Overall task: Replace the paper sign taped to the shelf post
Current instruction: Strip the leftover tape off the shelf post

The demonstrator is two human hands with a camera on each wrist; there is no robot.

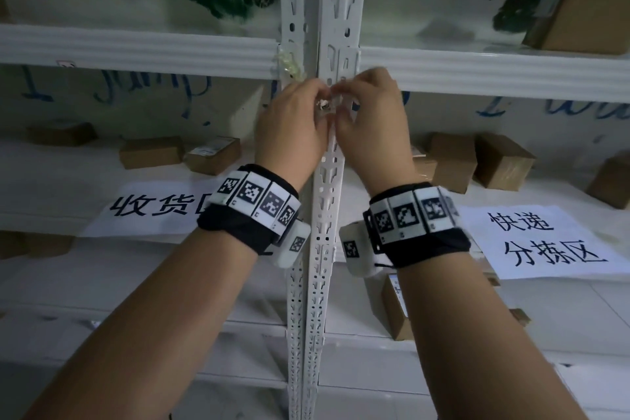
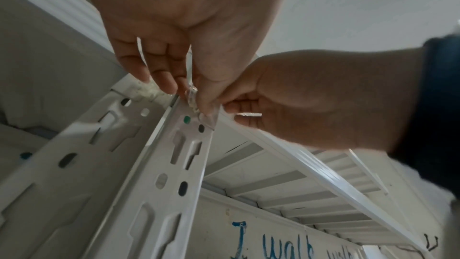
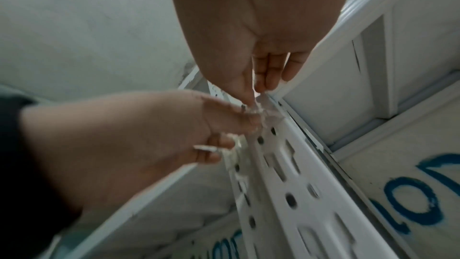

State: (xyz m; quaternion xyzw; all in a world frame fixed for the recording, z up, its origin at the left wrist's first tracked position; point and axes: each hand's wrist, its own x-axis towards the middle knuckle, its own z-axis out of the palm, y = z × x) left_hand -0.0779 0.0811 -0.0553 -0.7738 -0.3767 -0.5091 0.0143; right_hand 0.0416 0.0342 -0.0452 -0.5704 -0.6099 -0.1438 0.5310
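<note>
Both hands meet at the white slotted shelf post (image 1: 324, 215), just below the shelf beam (image 1: 136, 51). My left hand (image 1: 318, 100) pinches a crumpled wad of clear tape (image 1: 328, 104) against the post. My right hand (image 1: 341, 92) pinches the same tape from the right. In the left wrist view the tape (image 2: 193, 95) hangs between thumb and fingers at the post (image 2: 179, 164). The right wrist view shows the tape (image 3: 256, 109) where both hands meet. Two paper signs lie on the shelf: one on the left (image 1: 153, 208), one on the right (image 1: 545, 242). No sign hangs on the post.
More clear tape residue (image 1: 289, 65) clings to the post's left side at the beam. Several small cardboard boxes (image 1: 501, 160) sit on the shelf behind the signs, and a larger box (image 1: 586, 0) stands on the upper shelf at right. Blue writing covers the back wall.
</note>
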